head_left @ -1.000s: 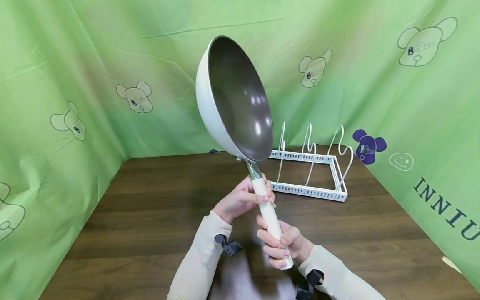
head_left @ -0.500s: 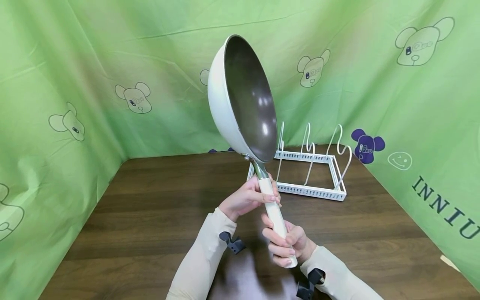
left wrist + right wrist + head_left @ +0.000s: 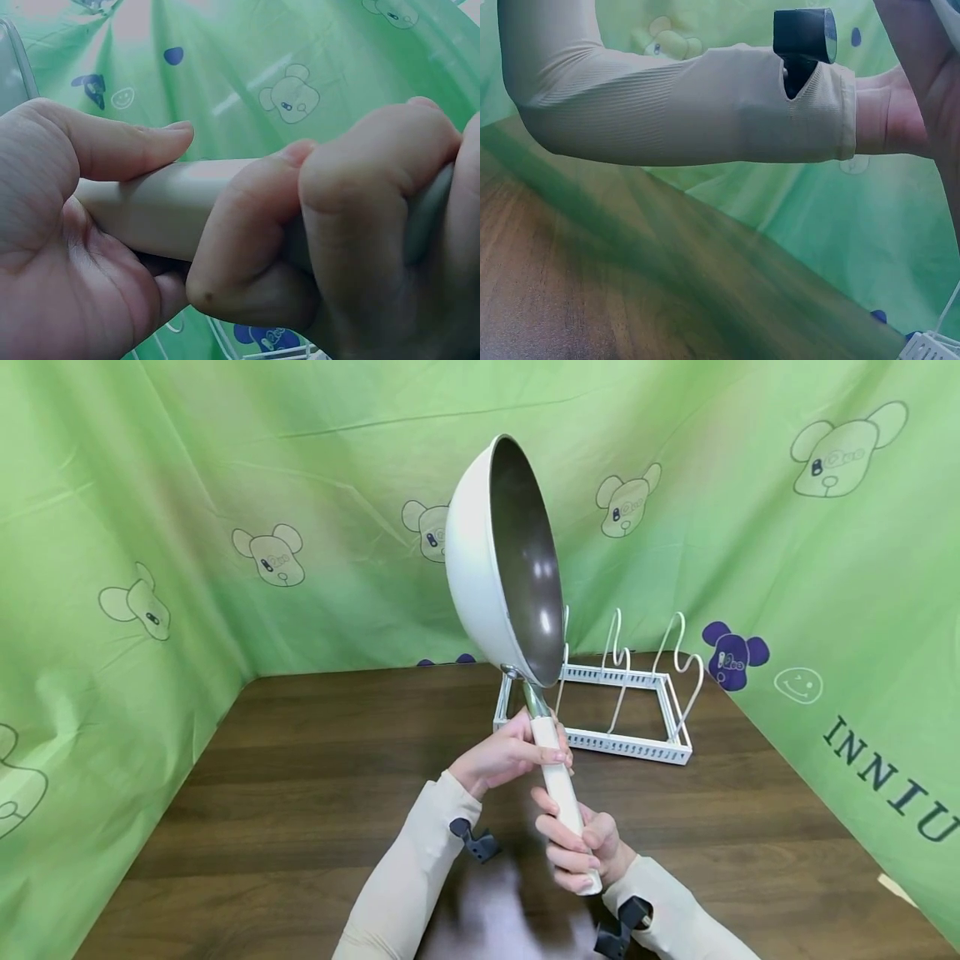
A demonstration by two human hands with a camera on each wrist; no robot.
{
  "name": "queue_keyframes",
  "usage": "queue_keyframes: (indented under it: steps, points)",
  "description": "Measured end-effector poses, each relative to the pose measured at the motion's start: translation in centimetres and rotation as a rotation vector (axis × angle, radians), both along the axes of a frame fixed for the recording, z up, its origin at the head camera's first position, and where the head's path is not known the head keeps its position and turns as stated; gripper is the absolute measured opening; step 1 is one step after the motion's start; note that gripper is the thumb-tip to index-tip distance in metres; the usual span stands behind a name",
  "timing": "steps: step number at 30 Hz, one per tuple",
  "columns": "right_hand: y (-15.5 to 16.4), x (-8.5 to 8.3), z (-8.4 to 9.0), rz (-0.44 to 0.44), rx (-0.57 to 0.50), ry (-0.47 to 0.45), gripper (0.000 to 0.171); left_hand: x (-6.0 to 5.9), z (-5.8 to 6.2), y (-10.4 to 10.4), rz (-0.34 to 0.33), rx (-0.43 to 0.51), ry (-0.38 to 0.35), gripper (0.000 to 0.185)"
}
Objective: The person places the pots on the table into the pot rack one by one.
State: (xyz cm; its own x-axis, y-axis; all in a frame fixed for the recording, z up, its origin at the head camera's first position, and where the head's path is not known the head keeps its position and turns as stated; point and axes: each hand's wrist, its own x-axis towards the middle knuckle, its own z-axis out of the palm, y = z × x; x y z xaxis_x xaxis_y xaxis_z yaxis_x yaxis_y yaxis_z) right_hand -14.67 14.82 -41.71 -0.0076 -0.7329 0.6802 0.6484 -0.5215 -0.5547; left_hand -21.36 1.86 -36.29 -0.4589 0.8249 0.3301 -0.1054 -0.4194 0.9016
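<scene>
Both hands are gripping the handle (image 3: 558,777), left hand (image 3: 501,758) above right hand (image 3: 579,852), holding the pan (image 3: 504,560) on edge, rising up-left; the rack (image 3: 600,710) is sitting just beyond-right

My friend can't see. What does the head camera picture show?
Two hands hold a cream frying pan up by its handle, left hand above right hand. Behind it, a white wire rack stands on a dark wooden table, with green bear-print cloth all around.
</scene>
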Motion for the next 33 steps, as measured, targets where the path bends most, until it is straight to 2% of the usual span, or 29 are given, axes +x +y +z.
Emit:
queue_keyframes:
  steps: [5,15,24,33]
  points:
    - [0.0,0.1,0.4,0.029,-0.032,0.000,0.028,0.0,0.0,0.4,-0.002,0.011,0.002,0.034]
    - [0.2,0.2,1.5,0.155,-0.114,0.007,0.028,0.5,-0.2,1.8,0.003,0.082,-0.066,0.032]
    - [0.3,0.3,1.8,0.203,-0.134,0.005,0.027,0.5,-0.8,2.4,-0.065,0.166,-0.143,0.038]
    - [-0.1,0.6,1.9,0.195,-0.135,-0.008,0.026,0.2,-1.1,2.2,-0.111,0.178,-0.140,0.041]
